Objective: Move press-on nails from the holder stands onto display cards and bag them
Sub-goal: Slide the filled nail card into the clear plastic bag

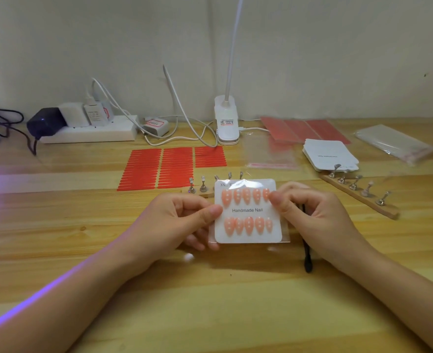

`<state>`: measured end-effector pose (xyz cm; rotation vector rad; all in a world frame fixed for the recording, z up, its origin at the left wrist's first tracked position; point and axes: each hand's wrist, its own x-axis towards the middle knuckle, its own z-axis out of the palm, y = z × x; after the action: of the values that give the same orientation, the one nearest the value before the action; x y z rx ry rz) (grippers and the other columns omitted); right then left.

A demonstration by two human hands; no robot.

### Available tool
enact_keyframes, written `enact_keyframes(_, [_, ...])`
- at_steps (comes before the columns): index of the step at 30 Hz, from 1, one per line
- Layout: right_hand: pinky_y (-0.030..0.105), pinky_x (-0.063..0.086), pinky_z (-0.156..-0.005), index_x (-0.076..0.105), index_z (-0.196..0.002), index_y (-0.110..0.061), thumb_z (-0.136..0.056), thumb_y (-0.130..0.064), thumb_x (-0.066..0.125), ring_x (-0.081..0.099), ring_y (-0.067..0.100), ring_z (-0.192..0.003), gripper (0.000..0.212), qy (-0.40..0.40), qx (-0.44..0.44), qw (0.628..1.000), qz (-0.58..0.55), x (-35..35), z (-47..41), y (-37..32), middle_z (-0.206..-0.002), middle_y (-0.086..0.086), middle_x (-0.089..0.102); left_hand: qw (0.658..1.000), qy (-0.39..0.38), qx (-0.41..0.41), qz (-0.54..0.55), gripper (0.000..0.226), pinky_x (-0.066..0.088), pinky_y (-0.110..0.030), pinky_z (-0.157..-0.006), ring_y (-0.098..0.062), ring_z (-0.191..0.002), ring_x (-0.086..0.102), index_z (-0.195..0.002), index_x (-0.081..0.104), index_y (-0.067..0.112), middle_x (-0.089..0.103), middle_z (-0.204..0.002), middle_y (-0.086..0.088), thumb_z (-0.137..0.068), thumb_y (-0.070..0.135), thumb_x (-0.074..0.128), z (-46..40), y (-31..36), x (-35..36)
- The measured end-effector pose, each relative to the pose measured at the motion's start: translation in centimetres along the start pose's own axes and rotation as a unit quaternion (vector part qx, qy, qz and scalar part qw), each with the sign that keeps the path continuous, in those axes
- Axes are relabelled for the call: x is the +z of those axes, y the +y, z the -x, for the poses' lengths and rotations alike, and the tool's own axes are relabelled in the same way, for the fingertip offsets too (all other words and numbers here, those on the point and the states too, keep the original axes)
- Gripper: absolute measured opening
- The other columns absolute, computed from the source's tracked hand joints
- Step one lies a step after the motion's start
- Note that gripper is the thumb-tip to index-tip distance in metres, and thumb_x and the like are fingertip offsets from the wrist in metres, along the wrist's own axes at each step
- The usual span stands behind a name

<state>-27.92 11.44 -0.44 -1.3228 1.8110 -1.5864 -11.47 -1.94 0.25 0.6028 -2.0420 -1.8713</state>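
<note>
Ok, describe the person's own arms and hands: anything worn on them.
Both forearms are bare as far as the frame shows, with no sleeves in view. The left hand and right hand wear no gloves, rings, watch or bracelet. The fingernails look short and unpainted.

Home craft desk: wooden table (57,225) against plain wall (82,34); power strip (88,132) at 10 o'clock, clip lamp (226,121) at 12, nail stands (358,189) at 2.
</note>
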Motion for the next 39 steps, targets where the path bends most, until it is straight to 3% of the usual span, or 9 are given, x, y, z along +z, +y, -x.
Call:
enact_keyframes(3, [0.030, 0.044, -0.069, 0.065, -0.054, -0.015, -0.068, -0.054, 0.052, 0.059, 0.019, -0.073, 0.043, -0.012, 0.010, 1.000, 0.022, 0.0, -0.1, 0.1, -0.077, -0.004, 0.063, 0.999, 0.034, 0.013, 0.007, 0.024, 0.050, -0.017, -0.048, -0.011, -0.051, 0.064, -0.073, 0.067, 0.009, 0.064, -0.054, -0.006, -0.070, 0.031, 0.061, -0.2, -0.3, 0.0])
enact_keyframes(8, [0.006, 0.036, -0.063, 0.067, -0.054, -0.031, -0.075, -0.033, 0.057, 0.054, -0.003, -0.063, 0.023, -0.027, -0.019, 0.999, 0.018, 0.1, 0.0, 0.1, -0.071, -0.013, 0.060, 0.998, 0.057, 0.013, 0.016, 0.020, 0.050, -0.019, -0.044, -0.014, -0.049, 0.064, -0.071, 0.069, 0.011, 0.062, -0.053, -0.007, -0.068, 0.030, 0.063, -0.2, -0.4, 0.2])
enact_keyframes(13, [0.013, 0.038, -0.064, 0.072, -0.062, -0.008, -0.077, -0.034, 0.055, 0.054, 0.004, -0.066, 0.035, -0.005, -0.036, 0.998, 0.059, -0.1, -0.1, 0.6, -0.075, 0.000, 0.059, 0.997, 0.074, 0.005, 0.025, 0.022, 0.047, -0.019, -0.040, -0.012, -0.040, 0.056, -0.068, 0.068, 0.008, 0.059, -0.052, -0.005, -0.066, 0.029, 0.065, -0.4, -0.3, 0.4])
enact_keyframes(15, [0.018, 0.041, -0.065, 0.068, -0.056, -0.012, -0.079, -0.033, 0.053, 0.056, 0.010, -0.069, 0.035, 0.007, -0.050, 0.996, 0.075, 0.0, -0.1, 0.7, -0.074, 0.004, 0.059, 0.997, 0.077, 0.001, 0.012, 0.023, 0.046, -0.018, -0.040, -0.011, -0.038, 0.054, -0.066, 0.067, 0.010, 0.058, -0.051, -0.005, -0.067, 0.033, 0.064, -0.4, -0.2, 0.5])
enact_keyframes(21, [0.020, 0.045, -0.069, 0.066, -0.062, -0.007, -0.082, -0.034, 0.049, 0.058, 0.009, -0.071, 0.037, 0.036, -0.055, 0.997, 0.048, -0.1, -0.1, 0.8, -0.071, 0.001, 0.062, 1.000, 0.002, -0.026, -0.012, 0.047, 0.045, -0.016, -0.043, -0.012, -0.042, 0.054, -0.057, 0.069, 0.023, 0.067, -0.061, -0.008, -0.068, 0.068, 0.064, -0.3, 0.3, 0.4])
enact_keyframes(25, [0.016, 0.044, -0.065, 0.065, -0.063, -0.014, -0.083, -0.033, 0.050, 0.059, 0.008, -0.066, 0.032, 0.031, -0.066, 0.996, 0.051, 0.0, 0.0, 0.9, -0.065, 0.002, 0.064, 0.998, -0.044, 0.001, -0.039, 0.069, 0.043, -0.015, -0.043, -0.010, -0.041, 0.053, -0.067, 0.064, 0.002, 0.070, -0.064, -0.010, -0.058, 0.070, 0.066, -0.1, 0.2, 0.4])
enact_keyframes(28, [0.014, 0.041, -0.062, 0.061, -0.057, -0.014, -0.088, -0.037, 0.053, 0.056, 0.013, -0.059, 0.039, 0.032, -0.097, 0.991, 0.091, -0.3, 0.1, 1.0, -0.059, 0.005, 0.061, 0.997, -0.019, 0.003, -0.072, 0.049, 0.039, -0.014, -0.041, -0.009, -0.037, 0.047, -0.061, 0.067, 0.005, 0.065, -0.053, -0.008, -0.064, 0.054, 0.065, 0.0, 0.1, 0.5])
enact_keyframes(33, [0.036, 0.036, -0.066, 0.044, -0.050, -0.013, -0.091, -0.035, 0.046, 0.039, 0.014, -0.047, 0.046, 0.074, -0.222, 0.927, 0.295, -1.3, -0.4, 0.8, -0.046, -0.005, 0.042, 0.993, 0.003, 0.034, -0.110, 0.035, 0.033, -0.013, -0.040, -0.006, -0.033, 0.038, -0.048, 0.061, 0.021, 0.052, -0.040, -0.001, -0.066, 0.050, 0.059, 0.1, 0.2, 0.5])
enact_keyframes(39, [0.037, 0.031, -0.059, 0.033, -0.056, -0.021, -0.092, -0.024, 0.046, 0.025, 0.015, -0.047, 0.038, 0.064, -0.326, 0.873, 0.358, -2.4, -1.2, -0.6, -0.052, -0.009, 0.027, 0.987, 0.015, 0.076, -0.138, 0.045, 0.031, -0.013, -0.042, -0.006, -0.034, 0.034, -0.041, 0.049, 0.020, 0.044, -0.035, 0.001, -0.074, 0.049, 0.062, 0.2, -0.1, 0.6])
